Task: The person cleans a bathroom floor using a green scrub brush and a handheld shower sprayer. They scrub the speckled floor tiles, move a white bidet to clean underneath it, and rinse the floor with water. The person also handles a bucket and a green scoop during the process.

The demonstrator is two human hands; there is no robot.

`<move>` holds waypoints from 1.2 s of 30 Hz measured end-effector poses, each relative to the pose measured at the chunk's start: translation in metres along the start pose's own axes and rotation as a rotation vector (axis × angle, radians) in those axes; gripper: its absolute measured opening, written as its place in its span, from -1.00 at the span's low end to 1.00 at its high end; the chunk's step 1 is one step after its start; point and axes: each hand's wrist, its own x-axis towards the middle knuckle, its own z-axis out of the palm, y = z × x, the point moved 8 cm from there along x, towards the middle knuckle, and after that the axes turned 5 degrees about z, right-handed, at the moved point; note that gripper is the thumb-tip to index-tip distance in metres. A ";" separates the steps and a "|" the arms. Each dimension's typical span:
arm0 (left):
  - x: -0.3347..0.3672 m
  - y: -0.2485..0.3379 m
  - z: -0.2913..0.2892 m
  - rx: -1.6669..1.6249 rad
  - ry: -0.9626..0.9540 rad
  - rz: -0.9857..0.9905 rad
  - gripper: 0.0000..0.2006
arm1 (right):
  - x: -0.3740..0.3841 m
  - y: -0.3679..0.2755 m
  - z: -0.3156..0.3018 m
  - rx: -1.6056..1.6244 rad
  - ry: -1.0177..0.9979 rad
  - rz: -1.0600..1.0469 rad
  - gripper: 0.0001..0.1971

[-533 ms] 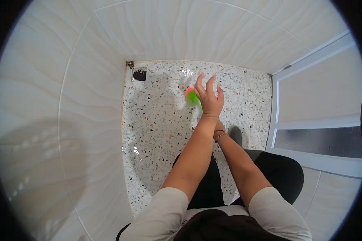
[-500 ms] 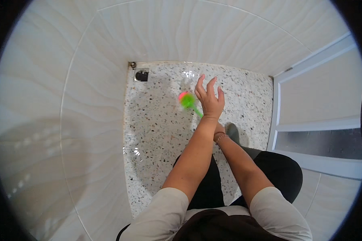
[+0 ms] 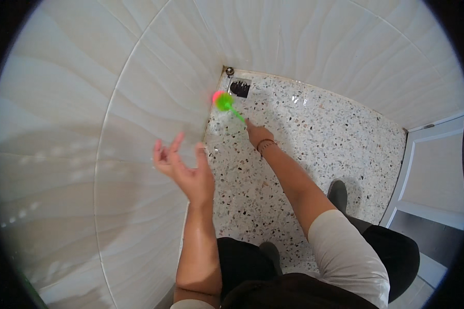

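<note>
My right hand [image 3: 259, 135] is closed round the handle end of a bright green toilet brush [image 3: 225, 102]. Its round head is green with a pink far side, slightly blurred, and is held by the foot of the left wall near the corner. Whether the bristles touch the wall or floor I cannot tell. Off to the left, my left hand [image 3: 188, 172] is raised in front of the wall with its fingers spread and curved, holding nothing.
A square floor drain [image 3: 239, 87] with a dark opening lies in the far left corner, beside a small metal fitting [image 3: 229, 71]. Cream tiled walls [image 3: 139, 92] enclose the speckled floor [image 3: 304, 134]. A white-framed door [image 3: 435, 172] stands at right; my grey boot [image 3: 338, 194] is on the floor.
My view has turned left. The brush in my right hand has moved left to the wall's foot. My left hand has left its place above the right wrist and swung left.
</note>
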 end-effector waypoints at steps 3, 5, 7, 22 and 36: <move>0.003 -0.009 -0.009 -0.079 0.113 -0.119 -0.68 | -0.007 0.008 0.036 -0.047 -0.002 -0.047 -0.47; 0.006 -0.008 -0.010 -0.110 0.112 -0.126 -0.71 | -0.055 0.009 0.086 -0.139 -0.177 -0.150 -0.47; 0.009 -0.005 -0.011 -0.126 0.122 -0.056 -0.71 | -0.098 0.006 0.104 -0.425 -0.347 -0.373 -0.43; 0.006 0.046 0.046 -0.126 0.031 0.093 -0.71 | 0.100 -0.017 -0.140 -0.150 0.373 -0.036 -0.64; 0.006 0.040 0.062 -0.245 -0.008 -0.019 -0.72 | -0.022 0.002 -0.096 -0.141 0.087 -0.080 -0.56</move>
